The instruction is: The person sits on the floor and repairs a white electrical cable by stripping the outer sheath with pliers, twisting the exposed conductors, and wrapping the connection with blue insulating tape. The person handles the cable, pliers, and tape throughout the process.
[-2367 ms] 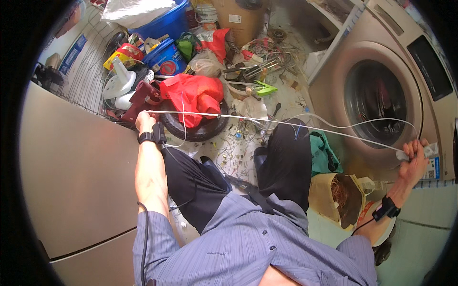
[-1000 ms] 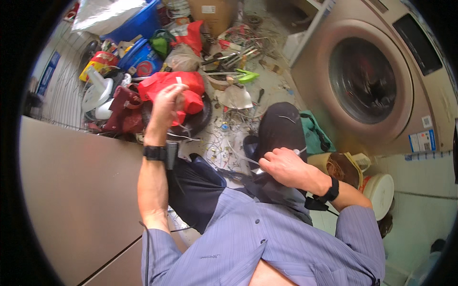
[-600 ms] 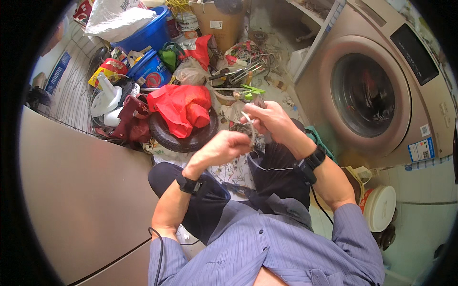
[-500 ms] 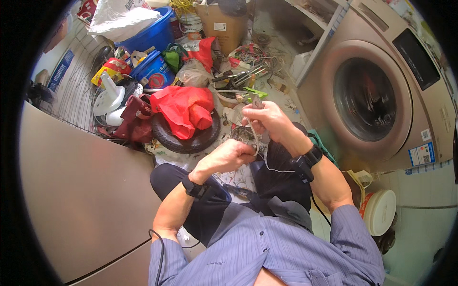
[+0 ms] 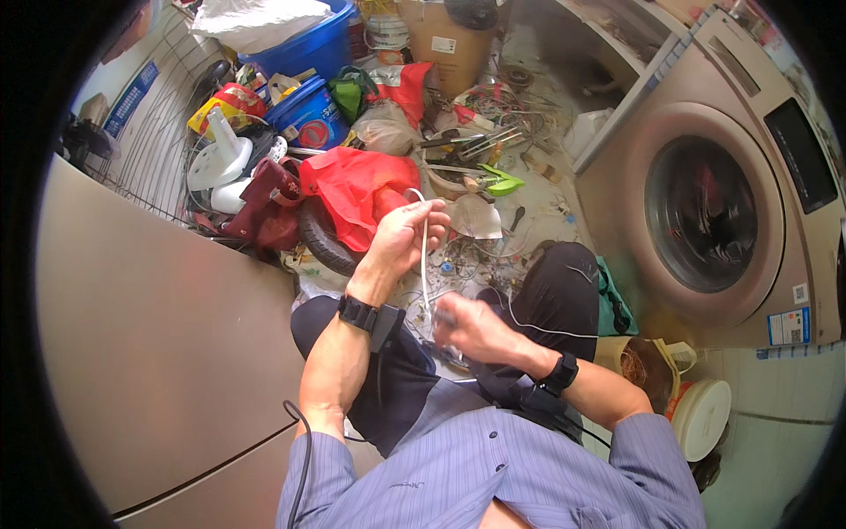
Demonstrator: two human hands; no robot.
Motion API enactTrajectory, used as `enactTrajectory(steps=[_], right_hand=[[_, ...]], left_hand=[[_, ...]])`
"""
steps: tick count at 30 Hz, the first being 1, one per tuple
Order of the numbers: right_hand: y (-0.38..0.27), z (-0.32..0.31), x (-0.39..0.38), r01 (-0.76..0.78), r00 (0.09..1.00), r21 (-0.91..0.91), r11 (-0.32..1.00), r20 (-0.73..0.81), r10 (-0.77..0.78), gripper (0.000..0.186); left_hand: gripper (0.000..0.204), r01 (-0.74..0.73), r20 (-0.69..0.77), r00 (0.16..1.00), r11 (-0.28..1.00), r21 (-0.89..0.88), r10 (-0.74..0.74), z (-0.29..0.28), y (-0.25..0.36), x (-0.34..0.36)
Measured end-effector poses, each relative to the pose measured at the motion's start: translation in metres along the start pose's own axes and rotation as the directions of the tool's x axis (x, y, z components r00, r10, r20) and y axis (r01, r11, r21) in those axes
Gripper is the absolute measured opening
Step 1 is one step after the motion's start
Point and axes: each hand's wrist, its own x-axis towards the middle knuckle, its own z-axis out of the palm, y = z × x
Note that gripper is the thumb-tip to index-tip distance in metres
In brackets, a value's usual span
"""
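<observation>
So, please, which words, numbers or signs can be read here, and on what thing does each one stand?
I can quote none; the print is too small or blurred.
Washing machine: blue-edged sticker, too small; square code sticker above.
Cardboard box: white label, too small.
Wire rack: blue strip beside it, blurred.
Shirt: dark script on front, unclear.
Small blue bucket: round red mark, blurred.

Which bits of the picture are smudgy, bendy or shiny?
In the head view, the right hand is smeared at the fingers, while the left hand looks clearer; in that view, the fisheye lens curves the outer edge of the fridge and leaves black corners; there too, pale reflections streak the washer glass.
</observation>
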Motion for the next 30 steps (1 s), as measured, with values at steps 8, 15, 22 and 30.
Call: enactTrajectory(steps=[8,15,22,30], right_hand=[[0.001,-0.024,0.023,0.200,0.933,-0.162,0.966,-0.269,-0.238,0.006],[-0.040,-0.097,0.078,0.042,0.886,-0.038,0.998,-0.460,-0.055,0.042],[-0.035,-0.081,0.077,0.100,0.923,-0.160,0.982,-0.354,-0.152,0.021],[-0.016,-0.057,0.060,0.108,0.887,-0.063,0.992,-0.444,-0.125,0.018]], left_hand=[[0.030,-0.173,0.171,0.974,0.973,0.151,0.146,0.000,0.019,-0.016],[0.027,-0.058,0.178,0.980,0.722,0.689,-0.091,0.047,-0.029,-0.042],[0.027,-0.259,0.300,0.950,0.324,0.910,-0.084,0.053,-0.035,-0.050],[0.031,-0.359,0.131,0.933,0.856,0.374,0.334,0.033,0.018,-0.041]])
